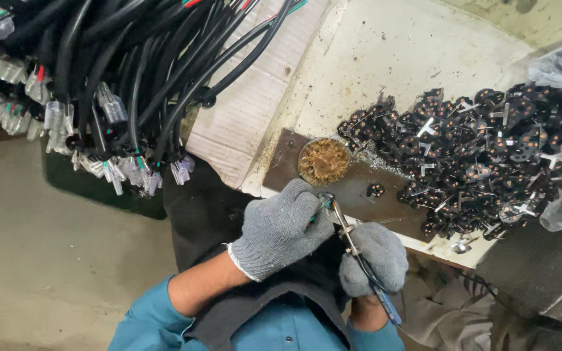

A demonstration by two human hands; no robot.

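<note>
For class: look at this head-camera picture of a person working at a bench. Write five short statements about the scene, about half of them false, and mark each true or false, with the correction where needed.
1. Both hands wear grey knit gloves. True: the left hand and the right hand are both gloved.
2. The right hand holds a thin metal tool with a blue handle. True.
3. The pile of small black parts lies to the left of the hands. False: it lies on the bench to the right.
4. The bundle of black cables hangs at upper left. True.
5. The round tin of brass-coloured wool stands on the floor. False: it stands on the bench, just above the hands.
</note>
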